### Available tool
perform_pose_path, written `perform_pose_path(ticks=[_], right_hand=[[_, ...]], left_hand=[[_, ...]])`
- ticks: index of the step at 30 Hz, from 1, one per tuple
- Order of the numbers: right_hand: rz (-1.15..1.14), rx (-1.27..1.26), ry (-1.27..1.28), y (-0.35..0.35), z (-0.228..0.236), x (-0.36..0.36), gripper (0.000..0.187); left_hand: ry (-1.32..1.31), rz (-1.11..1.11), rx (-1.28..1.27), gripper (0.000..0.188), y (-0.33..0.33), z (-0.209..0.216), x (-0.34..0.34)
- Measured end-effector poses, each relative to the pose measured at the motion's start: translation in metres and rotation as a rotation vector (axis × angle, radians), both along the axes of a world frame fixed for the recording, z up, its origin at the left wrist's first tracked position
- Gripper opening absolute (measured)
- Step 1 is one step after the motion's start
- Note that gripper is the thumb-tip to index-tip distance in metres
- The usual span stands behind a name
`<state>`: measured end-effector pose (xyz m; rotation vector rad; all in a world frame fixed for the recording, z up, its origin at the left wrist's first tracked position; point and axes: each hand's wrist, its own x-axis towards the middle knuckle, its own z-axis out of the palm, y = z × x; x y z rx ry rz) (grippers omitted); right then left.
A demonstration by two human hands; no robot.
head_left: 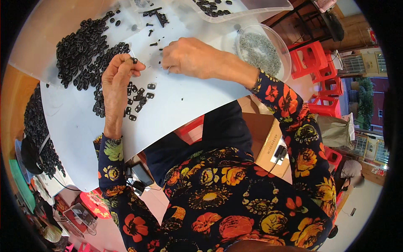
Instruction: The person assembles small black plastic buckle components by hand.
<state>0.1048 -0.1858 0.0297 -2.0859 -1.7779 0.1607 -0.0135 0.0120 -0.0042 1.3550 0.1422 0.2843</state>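
My left hand (116,77) pinches a small black plastic part (134,60) between thumb and fingertips above the white tabletop (176,90). Just to its right, my right hand (189,56) has its fingers curled down close to the table. Whatever those fingertips hold is too small and hidden to make out. Small black T-shaped pegs (153,44) lie scattered beside the right fingertips. A big heap of black oval two-holed pieces (82,52) spreads to the left of my left hand. Below that hand lies a loose group of similar small black pieces (138,97).
A round clear tub of small silvery metal pieces (260,54) stands near my right wrist. At the far edge is a clear plastic bin (252,17) near black oval parts. Red stools (308,61) stand at right; a cardboard box (268,143) sits below the table edge.
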Motion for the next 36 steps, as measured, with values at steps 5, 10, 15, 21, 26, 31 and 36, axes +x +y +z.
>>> perform_pose_path(ticks=[5,10,15,21,26,31,36], right_hand=[[0.069,-0.042,-0.303,0.011,0.0,-0.009,0.007],[-0.041,-0.079,-0.172,0.017,-0.001,0.002,0.007],[-0.062,-0.179,-0.232,0.022,0.006,-0.001,0.006],[-0.043,-0.041,-0.261,0.03,0.0,-0.003,0.005],[-0.309,0.217,0.39,0.026,0.013,0.005,0.004],[-0.277,0.477,0.821,0.031,-0.009,0.004,0.014],[-0.222,0.492,1.074,0.034,-0.026,-0.002,0.017]], left_hand=[[0.015,0.013,0.053,0.014,-0.003,0.001,-0.001],[0.023,0.044,0.047,0.014,-0.008,0.005,0.0],[0.018,0.023,0.094,0.013,-0.006,0.003,-0.001],[0.028,0.044,0.096,0.013,-0.008,0.004,0.001],[0.007,0.034,0.085,0.013,-0.007,0.009,-0.004],[0.037,0.004,0.044,0.012,-0.012,0.008,-0.004],[0.039,-0.041,0.131,0.011,-0.015,0.008,-0.005]])
